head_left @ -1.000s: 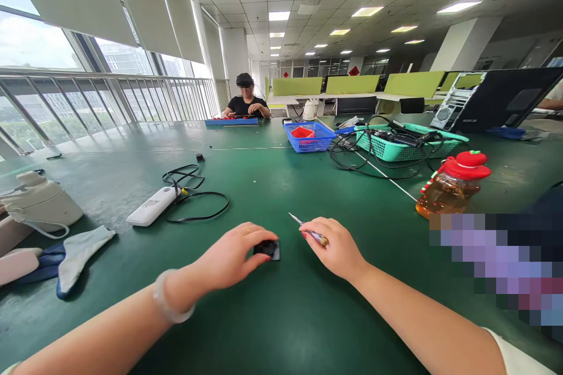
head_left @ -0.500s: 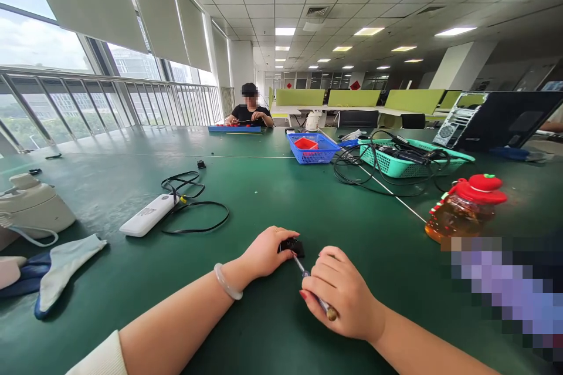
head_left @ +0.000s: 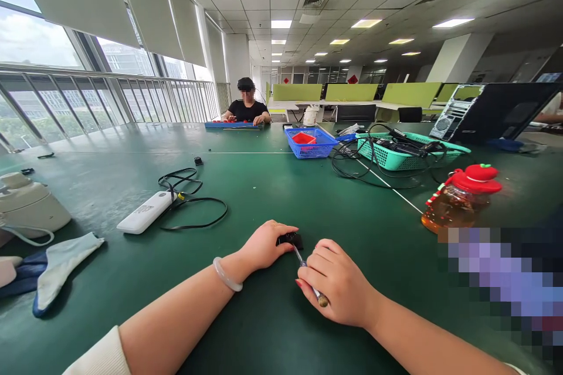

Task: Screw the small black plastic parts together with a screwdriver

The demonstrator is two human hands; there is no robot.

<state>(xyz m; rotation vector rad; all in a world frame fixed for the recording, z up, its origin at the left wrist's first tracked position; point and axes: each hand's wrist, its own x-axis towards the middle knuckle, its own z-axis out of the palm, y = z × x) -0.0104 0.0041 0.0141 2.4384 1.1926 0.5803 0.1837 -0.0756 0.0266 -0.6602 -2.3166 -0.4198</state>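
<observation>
My left hand (head_left: 269,244) grips a small black part (head_left: 294,239) against the green tabletop, thumb and fingers on either side of it. What kind of part it is I cannot make out, since the fingers cover some of it. In my right hand (head_left: 334,281) is a screwdriver (head_left: 317,294), its handle end pointing back towards me. The thin metal shaft slants up and left, and its tip meets the black part by my left thumb.
Left of my hands lie a white power strip (head_left: 147,212) with a black cable and a glove (head_left: 65,263). A blue basket (head_left: 310,146), a green basket (head_left: 391,159) with cables and a red-lidded jar (head_left: 460,202) stand to the right. A person (head_left: 247,106) sits at the far edge.
The view has shifted slightly. My right hand and the screwdriver handle have moved a little up and left, while the left hand keeps its hold on the black part.
</observation>
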